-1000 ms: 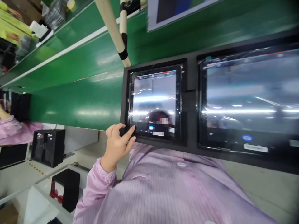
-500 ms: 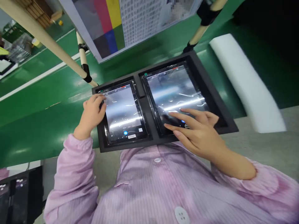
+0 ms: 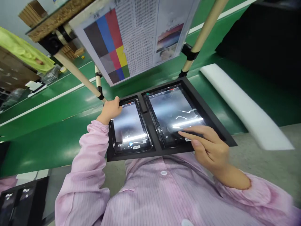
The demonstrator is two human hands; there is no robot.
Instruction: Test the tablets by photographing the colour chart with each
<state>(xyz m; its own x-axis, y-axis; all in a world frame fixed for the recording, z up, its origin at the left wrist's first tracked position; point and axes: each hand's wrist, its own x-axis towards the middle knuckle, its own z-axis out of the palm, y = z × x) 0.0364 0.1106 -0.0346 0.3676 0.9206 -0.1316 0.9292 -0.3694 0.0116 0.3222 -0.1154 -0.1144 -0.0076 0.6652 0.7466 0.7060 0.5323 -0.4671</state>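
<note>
Beneath a colour chart, a black tray on the green table seats two tablets face-up. Left hand curls over the far corner of the left tablet, seemingly steadying it, grip unclear; right hand, empty, rests an extended forefinger on the right tablet.

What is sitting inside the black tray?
The black tray holds two tablets with lit screens, one per recess. The left hand covers the left tablet's top corner. The right hand hides the right tablet's lower corner.

colour chart hangs on tan poles above a green belt.
</note>
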